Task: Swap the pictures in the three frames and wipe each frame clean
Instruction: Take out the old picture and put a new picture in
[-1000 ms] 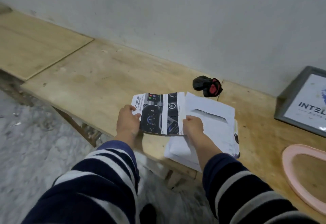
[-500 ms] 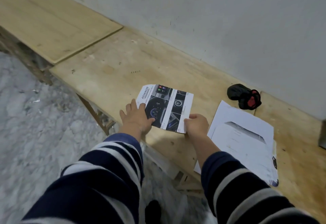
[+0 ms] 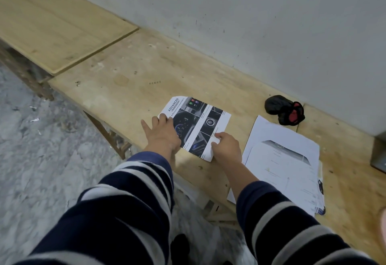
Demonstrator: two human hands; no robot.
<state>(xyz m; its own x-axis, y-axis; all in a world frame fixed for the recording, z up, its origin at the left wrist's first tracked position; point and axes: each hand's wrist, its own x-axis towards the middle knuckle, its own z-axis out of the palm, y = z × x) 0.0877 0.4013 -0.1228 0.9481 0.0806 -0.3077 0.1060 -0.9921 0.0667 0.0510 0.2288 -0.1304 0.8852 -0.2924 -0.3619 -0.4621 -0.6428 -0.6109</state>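
**A:** Picture position, entry one: the printed paper sheet with dark car-interior photos and the word "ADVANCED" along one edge (image 3: 197, 125) lies flat on the pale plywood worktop (image 3: 129, 76), just right of frame centre, near the worktop's front edge.

**B:** Left hand?

**A:** The left hand (image 3: 161, 134) rests palm-down on the sheet's lower left part. Its grip is spread, fingers straight and fanned toward the upper left, some on the paper and some past its edge on the wood.

**B:** Right hand?

**A:** The right hand (image 3: 226, 147) is at the sheet's lower right corner. Its grip pinches that corner between thumb and curled fingers; the paper edge bends up slightly there.

**B:** Sleeves?

**A:** Both arms wear navy sleeves with grey-white stripes (image 3: 129, 208), filling the lower part of the frame.

**B:** Other items noted?

**A:** A loose stack of white paper sheets with a faint grey print (image 3: 286, 160) lies right of the right hand, apart from the printed sheet, overhanging the front edge. A crumpled black cloth with a red patch (image 3: 284, 110) sits above the stack, close to the grey wall (image 3: 271, 24). A second, lighter wooden board (image 3: 52, 24) overlaps the worktop at upper left. A grey frame corner (image 3: 379, 154) shows at the right edge; its content cannot be told. Grey mottled floor (image 3: 31, 160) at lower left.
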